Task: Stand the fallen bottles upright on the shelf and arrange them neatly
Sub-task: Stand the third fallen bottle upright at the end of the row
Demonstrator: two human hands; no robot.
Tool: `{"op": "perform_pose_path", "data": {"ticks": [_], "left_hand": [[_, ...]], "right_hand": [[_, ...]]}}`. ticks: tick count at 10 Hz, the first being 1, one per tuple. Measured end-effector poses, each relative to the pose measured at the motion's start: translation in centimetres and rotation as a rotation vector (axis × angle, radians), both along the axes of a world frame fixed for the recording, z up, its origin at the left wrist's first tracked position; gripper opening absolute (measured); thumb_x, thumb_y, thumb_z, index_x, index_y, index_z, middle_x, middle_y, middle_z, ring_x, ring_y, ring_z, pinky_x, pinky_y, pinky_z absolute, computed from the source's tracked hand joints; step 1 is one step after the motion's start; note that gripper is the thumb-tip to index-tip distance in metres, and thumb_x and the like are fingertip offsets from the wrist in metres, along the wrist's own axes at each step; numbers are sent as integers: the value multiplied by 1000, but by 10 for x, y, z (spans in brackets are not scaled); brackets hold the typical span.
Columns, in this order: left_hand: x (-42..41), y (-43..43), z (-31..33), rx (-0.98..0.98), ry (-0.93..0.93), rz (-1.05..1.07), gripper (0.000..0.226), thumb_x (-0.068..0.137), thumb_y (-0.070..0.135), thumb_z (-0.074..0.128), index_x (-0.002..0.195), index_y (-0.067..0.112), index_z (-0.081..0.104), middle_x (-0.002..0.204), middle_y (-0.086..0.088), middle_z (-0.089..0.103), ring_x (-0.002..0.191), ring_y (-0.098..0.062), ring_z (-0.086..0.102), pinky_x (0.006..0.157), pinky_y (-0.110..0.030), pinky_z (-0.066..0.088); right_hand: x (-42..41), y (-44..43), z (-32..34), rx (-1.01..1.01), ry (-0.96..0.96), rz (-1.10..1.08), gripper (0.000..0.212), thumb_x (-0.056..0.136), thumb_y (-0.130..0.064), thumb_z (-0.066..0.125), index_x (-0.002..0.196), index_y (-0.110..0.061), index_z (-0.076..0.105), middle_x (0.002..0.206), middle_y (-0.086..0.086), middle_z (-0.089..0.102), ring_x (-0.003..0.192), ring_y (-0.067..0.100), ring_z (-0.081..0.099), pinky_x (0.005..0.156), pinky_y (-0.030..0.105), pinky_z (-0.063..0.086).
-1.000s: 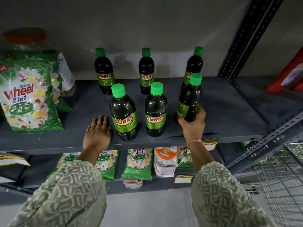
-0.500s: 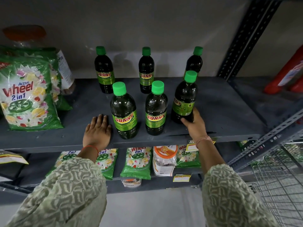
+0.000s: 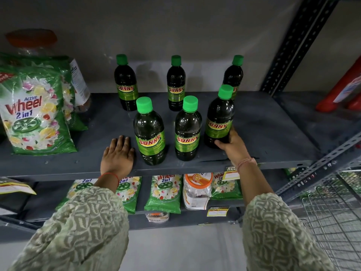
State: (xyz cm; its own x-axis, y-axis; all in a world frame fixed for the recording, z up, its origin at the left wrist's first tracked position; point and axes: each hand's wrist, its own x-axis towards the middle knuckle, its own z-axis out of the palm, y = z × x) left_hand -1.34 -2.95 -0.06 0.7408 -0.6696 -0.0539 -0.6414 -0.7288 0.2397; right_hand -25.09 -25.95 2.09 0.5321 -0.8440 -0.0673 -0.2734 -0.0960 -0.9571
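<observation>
All six SUNNY bottles upright on the shelf (image 3: 263, 133); your right hand (image 3: 233, 146) grips the front-right bottle (image 3: 218, 122), left hand (image 3: 118, 155) flat, only alignment left.

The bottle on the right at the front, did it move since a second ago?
Yes. The right hand, gripping the front right bottle low down throughout, slid it left, closer to the middle front bottle, and turned it so more of its label shows. The left hand stayed flat on the shelf, and the other five bottles stayed upright in their places.
</observation>
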Motion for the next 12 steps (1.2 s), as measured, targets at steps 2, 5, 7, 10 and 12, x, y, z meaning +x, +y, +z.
{"op": "perform_pose_path", "data": {"ticks": [2,5,7,10,12], "left_hand": [[1,0,-1,-2,-2,4,55,98,36,19,148,18,7,160,-2,3,147,-21,2,120,-37,7],[0,0,-2,-13,-5,2,54,98,35,19,148,19,7,160,-2,3,147,-21,2,119,-37,6],[2,0,-3,-7,-16,-8,54,98,35,20,148,19,8,160,-3,5,147,-22,4,120,-38,7],[2,0,-4,-8,-12,-14,54,98,34,20,148,16,9,160,-5,6,147,-24,4,120,-40,8],[3,1,-5,-11,-12,-18,54,98,33,20,148,15,9,159,-5,6,147,-24,4,120,-40,7]], "right_hand": [[19,28,-4,-229,57,-256,115,51,-25,89,140,-11,17,142,14,30,133,28,24,111,40,24],[10,23,-4,-282,34,-181,77,70,-10,76,136,-8,37,134,14,52,125,27,46,107,41,38],[13,29,-2,-302,43,-245,68,66,-12,79,125,-6,46,124,13,56,118,27,51,94,25,38],[-11,60,-15,-374,93,-247,71,70,-19,77,128,1,41,124,20,55,117,33,49,93,33,39],[-13,62,-11,-337,91,-239,71,70,-19,77,129,-2,41,125,18,55,117,32,49,96,36,40]]}}
